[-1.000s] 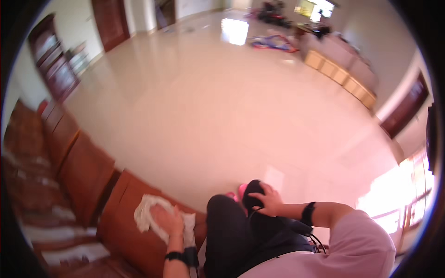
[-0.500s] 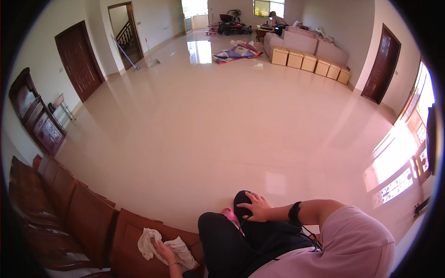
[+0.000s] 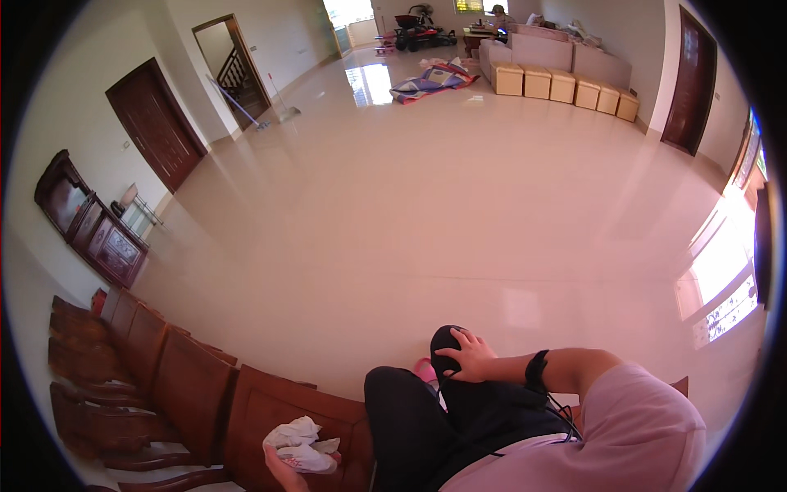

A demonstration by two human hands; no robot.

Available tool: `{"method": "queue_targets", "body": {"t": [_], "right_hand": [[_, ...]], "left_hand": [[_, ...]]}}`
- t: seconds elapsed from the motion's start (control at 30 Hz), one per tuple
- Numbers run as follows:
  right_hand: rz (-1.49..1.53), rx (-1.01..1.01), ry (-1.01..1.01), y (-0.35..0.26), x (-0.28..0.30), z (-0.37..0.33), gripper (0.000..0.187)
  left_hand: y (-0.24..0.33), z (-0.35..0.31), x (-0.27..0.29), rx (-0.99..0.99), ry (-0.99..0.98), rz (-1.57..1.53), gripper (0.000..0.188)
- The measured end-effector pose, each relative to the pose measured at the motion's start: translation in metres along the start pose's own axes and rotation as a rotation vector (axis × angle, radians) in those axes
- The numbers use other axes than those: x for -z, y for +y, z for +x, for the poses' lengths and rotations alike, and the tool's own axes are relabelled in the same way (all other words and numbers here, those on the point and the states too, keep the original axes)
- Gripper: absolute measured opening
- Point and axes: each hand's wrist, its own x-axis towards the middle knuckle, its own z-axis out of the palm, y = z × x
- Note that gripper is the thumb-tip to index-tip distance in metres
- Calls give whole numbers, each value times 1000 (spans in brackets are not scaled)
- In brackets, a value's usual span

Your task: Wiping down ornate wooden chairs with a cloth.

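Now bunching white cloth [image 3: 302, 449] against left hand [image 3: 284, 472], covering less wooden seat [image 3: 287, 400] beyond; cannot tell whether pinching; resting right hand [image 3: 470, 361], spread, on knee [image 3: 443, 339].

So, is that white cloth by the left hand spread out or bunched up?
Bunched up: the white cloth shows as a compact, creased heap, with the left hand at its edge.

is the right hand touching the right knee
Touching. The head view shows the right hand resting on the right knee, with no visible gap.
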Motion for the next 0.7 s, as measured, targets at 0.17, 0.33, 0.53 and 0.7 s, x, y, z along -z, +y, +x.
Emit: {"method": "queue_targets", "body": {"t": [0.17, 0.33, 0.53, 0.7], "right_hand": [[29, -22, 12, 3, -1, -3, 58], [16, -35, 2, 1, 2, -3, 58], [11, -56, -13, 3, 1, -5, 59], [-148, 104, -206, 9, 19, 4, 76]], "left_hand": [[71, -6, -22, 47, 6, 209, 45], [8, 41, 43, -55, 362, 908, 63], [-82, -1, 111, 189, 605, 1358, 60], [-108, -77, 124, 239, 619, 1492, 59]]}}
